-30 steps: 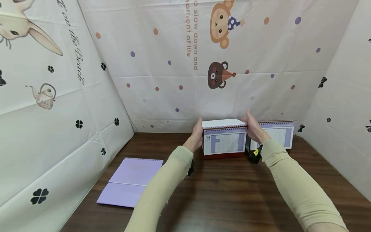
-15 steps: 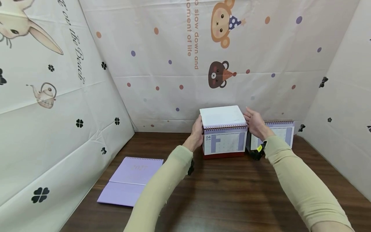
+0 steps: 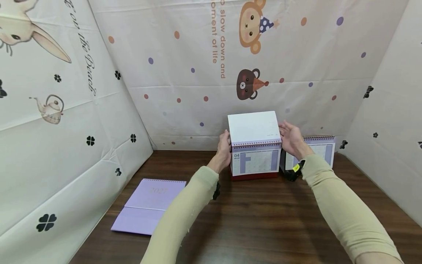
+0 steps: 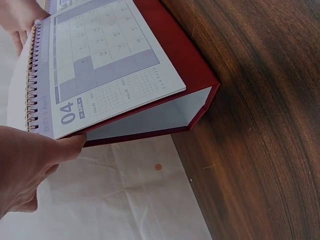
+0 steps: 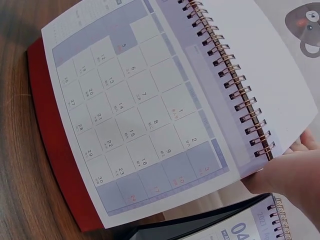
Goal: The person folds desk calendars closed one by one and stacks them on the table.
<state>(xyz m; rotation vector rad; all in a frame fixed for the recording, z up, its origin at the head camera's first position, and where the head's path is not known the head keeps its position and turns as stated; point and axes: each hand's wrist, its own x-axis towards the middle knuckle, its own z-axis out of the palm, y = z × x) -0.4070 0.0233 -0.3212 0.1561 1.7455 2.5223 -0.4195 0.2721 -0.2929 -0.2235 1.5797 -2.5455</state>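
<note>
A desk calendar with a red base stands on the table, its 04 page facing forward. Above its coil binding a white sheet slants up and back. My left hand grips the calendar's left side near the binding; in the left wrist view a fingertip lies at the edge of its open triangular end. My right hand is at the right edge of the white sheet with fingers loosely extended, partly hidden behind the sheet in the right wrist view.
A second desk calendar with a black base stands right behind my right wrist. A lilac calendar marked 2027 lies at the left, partly behind my left sleeve. Printed cloth encloses the wooden table at the back and sides.
The white sheet has swung up from nearly flat to a steep slant. My right hand has shifted slightly right and upward, its fingers loosening. My left hand has stayed nearly in place.
</note>
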